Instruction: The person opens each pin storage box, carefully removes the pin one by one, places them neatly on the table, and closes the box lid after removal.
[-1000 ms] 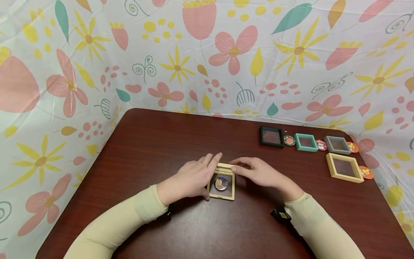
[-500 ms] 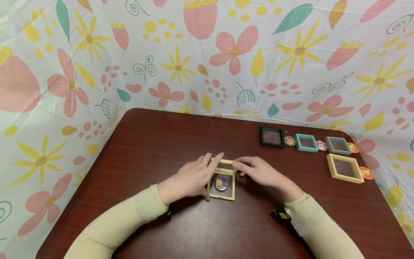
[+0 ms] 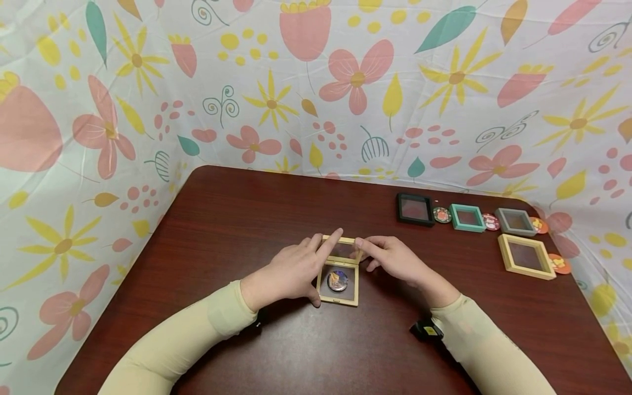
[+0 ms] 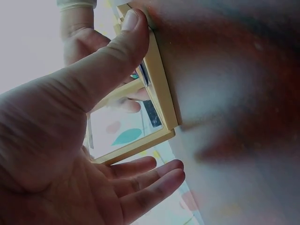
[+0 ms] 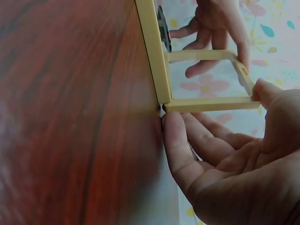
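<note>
A pale yellow display frame [image 3: 338,301] lies unfolded on the table, its hinged lid [image 3: 342,249] standing up at the far side. In the base, a round token with a blue and gold picture [image 3: 338,280] rests on the clear film. My left hand [image 3: 293,271] is at the frame's left side, thumb [image 4: 136,33] on the base's edge and the other fingers loosely extended, the index finger near the lid's top left. My right hand [image 3: 395,258] grips the lid's right side; in the right wrist view the thumb [image 5: 266,91] is on its outer edge and a fingertip [image 5: 173,123] near the hinge.
At the back right stand a black frame [image 3: 416,220], a teal frame [image 3: 467,225], a grey frame [image 3: 515,227] and another yellow frame [image 3: 529,271]. Round chips lie beside them, including a dark one [image 3: 441,214] and a red one [image 3: 491,221]. A floral cloth [image 3: 316,109] hangs behind the table.
The lid has swung further up and away from the base, showing more of its clear face. My right hand has moved slightly with it. My left hand has stayed almost still.
</note>
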Demonstrator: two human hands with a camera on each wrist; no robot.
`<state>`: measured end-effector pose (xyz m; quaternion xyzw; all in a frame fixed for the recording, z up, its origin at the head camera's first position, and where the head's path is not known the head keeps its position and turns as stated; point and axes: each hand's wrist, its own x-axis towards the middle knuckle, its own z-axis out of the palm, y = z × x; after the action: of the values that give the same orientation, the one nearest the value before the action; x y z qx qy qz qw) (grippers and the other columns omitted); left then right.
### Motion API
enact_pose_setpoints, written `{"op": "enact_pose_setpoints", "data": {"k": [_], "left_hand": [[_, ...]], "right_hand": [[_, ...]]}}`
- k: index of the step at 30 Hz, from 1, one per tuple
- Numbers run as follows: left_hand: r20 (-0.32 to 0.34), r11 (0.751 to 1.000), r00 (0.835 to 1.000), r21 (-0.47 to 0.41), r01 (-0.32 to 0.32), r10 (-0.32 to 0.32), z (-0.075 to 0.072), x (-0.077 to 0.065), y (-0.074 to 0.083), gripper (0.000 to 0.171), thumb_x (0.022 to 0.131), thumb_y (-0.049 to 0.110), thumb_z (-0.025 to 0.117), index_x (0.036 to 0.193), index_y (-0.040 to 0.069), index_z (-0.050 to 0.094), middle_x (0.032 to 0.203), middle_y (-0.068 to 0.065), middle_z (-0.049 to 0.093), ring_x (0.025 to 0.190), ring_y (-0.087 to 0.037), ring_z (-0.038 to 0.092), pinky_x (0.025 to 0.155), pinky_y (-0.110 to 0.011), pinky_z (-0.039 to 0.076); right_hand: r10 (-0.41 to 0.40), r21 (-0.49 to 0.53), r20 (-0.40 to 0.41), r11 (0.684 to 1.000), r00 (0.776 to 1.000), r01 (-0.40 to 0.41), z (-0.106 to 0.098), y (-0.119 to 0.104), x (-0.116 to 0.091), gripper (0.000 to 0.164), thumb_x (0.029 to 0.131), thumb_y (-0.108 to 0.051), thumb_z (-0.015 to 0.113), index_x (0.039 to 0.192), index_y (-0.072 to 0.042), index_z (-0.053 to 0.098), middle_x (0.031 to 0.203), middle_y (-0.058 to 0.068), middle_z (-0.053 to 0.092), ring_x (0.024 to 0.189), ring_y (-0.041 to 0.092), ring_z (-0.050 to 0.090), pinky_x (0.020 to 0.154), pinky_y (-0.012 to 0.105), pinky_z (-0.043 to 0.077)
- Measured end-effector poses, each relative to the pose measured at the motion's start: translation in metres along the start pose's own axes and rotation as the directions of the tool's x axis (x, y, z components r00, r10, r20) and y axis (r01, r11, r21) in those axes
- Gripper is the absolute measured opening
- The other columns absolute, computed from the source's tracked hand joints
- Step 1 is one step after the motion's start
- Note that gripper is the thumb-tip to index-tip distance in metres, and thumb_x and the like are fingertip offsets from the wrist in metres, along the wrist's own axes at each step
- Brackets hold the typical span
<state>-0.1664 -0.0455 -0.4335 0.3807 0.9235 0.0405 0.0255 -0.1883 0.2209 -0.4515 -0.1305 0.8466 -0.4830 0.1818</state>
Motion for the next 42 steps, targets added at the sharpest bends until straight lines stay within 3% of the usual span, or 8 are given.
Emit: {"op": "enact_pose_setpoints", "data": {"k": [8,13,18,23,27,30,37,42], "left_hand": [[0.009,0.999,0.999,-0.030,0.033,-0.033,0.004,0.001,-0.001,0.162,0.044,0.071,0.087,0.154,0.025,-0.023,0.133,-0.010,0.047,0.104,-0.021,0.053,0.065,-0.029,0.050],[-0.006,0.999,0.999,-0.019,0.032,-0.032,0.006,0.001,0.000,0.163,0.043,0.070,0.088,0.155,0.024,-0.021,0.120,-0.007,0.053,0.097,-0.020,0.052,0.064,-0.029,0.049],[-0.009,0.999,0.999,-0.022,0.033,-0.033,0.006,0.001,0.000,0.164,0.042,0.069,0.089,0.155,0.025,-0.022,0.113,-0.005,0.054,0.092,-0.019,0.050,0.063,-0.030,0.049],[-0.004,0.999,1.000,-0.021,0.029,-0.029,0.004,0.000,0.000,0.163,0.043,0.069,0.089,0.155,0.025,-0.022,0.107,-0.002,0.056,0.091,-0.019,0.050,0.063,-0.030,0.049],[-0.003,0.999,1.000,-0.020,0.024,-0.024,0.003,0.000,0.000,0.162,0.044,0.069,0.089,0.155,0.025,-0.020,0.106,-0.002,0.057,0.091,-0.019,0.051,0.064,-0.029,0.049],[-0.004,0.999,1.000,-0.025,0.021,-0.021,0.003,0.000,-0.001,0.162,0.044,0.069,0.089,0.156,0.024,-0.019,0.104,-0.002,0.057,0.090,-0.019,0.050,0.062,-0.028,0.048],[-0.004,0.999,1.000,-0.030,0.018,-0.018,0.004,0.000,-0.001,0.162,0.044,0.069,0.088,0.155,0.025,-0.020,0.096,0.001,0.054,0.086,-0.018,0.048,0.059,-0.027,0.046],[0.003,0.999,1.000,-0.047,0.026,-0.026,0.004,0.000,-0.002,0.162,0.044,0.069,0.089,0.154,0.028,-0.022,0.096,0.002,0.053,0.088,-0.017,0.048,0.059,-0.027,0.046]], "right_hand": [[0.009,0.022,-0.029,1.000,1.000,-0.008,0.000,-0.008,-0.004,0.057,0.099,-0.059,0.046,0.120,-0.011,0.066,0.111,0.009,0.068,0.091,0.027,0.067,0.079,0.045,0.054],[-0.102,-0.199,-0.224,0.978,0.969,0.057,-0.003,-0.014,-0.009,0.055,0.097,-0.062,0.048,0.132,-0.021,0.058,0.118,0.001,0.063,0.091,0.017,0.064,0.081,0.043,0.050],[-0.413,-0.427,-0.417,0.875,0.810,0.226,-0.003,-0.026,-0.017,0.038,0.096,-0.045,0.061,0.126,-0.021,0.060,0.112,-0.006,0.060,0.086,0.009,0.057,0.072,0.037,0.050],[-0.682,-0.593,-0.387,0.700,0.621,0.398,0.003,-0.040,-0.024,0.026,0.090,-0.026,0.069,0.113,-0.015,0.064,0.098,-0.004,0.059,0.079,0.009,0.054,0.065,0.031,0.048],[-0.787,-0.668,-0.274,0.570,0.554,0.479,0.013,-0.049,-0.027,0.021,0.087,-0.023,0.069,0.105,-0.011,0.065,0.094,-0.002,0.060,0.081,0.011,0.054,0.063,0.031,0.048],[-0.796,-0.700,-0.184,0.518,0.577,0.491,0.021,-0.050,-0.030,0.020,0.087,-0.026,0.069,0.102,-0.013,0.066,0.095,-0.004,0.060,0.082,0.009,0.053,0.061,0.032,0.048],[-0.672,-0.745,0.026,0.480,0.740,0.462,0.036,-0.045,-0.033,0.029,0.088,-0.037,0.071,0.107,-0.016,0.068,0.109,-0.005,0.059,0.097,0.012,0.055,0.075,0.036,0.052],[-0.641,-0.732,0.110,0.465,0.760,0.498,0.045,-0.039,-0.030,0.030,0.086,-0.038,0.075,0.106,-0.016,0.069,0.109,-0.004,0.057,0.095,0.010,0.054,0.073,0.033,0.052]]}}
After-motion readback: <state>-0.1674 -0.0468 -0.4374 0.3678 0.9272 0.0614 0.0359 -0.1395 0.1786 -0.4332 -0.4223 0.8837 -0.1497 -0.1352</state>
